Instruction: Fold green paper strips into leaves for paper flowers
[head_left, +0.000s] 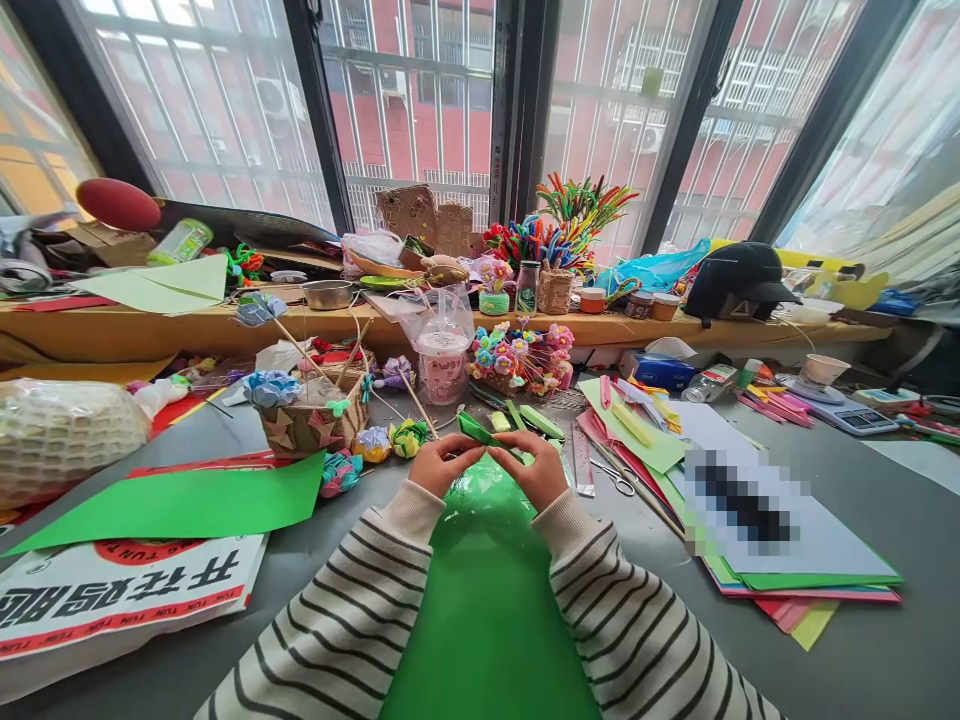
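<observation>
Between my two hands is a small folded strip of green paper point(477, 431), raised above the grey table. My left hand point(441, 464) pinches its left end between thumb and fingertips. On the other side, my right hand point(537, 468) pinches the right end, thumb below and fingers on top. Under my forearms lies a shiny green sheet point(495, 600). Just beyond my right hand rest several folded light-green paper pieces point(541, 421). Folded paper flowers point(373, 443) sit to the left of my left hand, beside a burlap-covered box point(315, 425).
Stacked coloured paper point(817, 560), scissors point(616, 480) and a ruler point(583, 460) lie to the right. At left, a flat green sheet point(180, 505) overlaps a printed bag point(127, 600). A drink cup point(442, 365) stands ahead, below a cluttered window ledge point(187, 328).
</observation>
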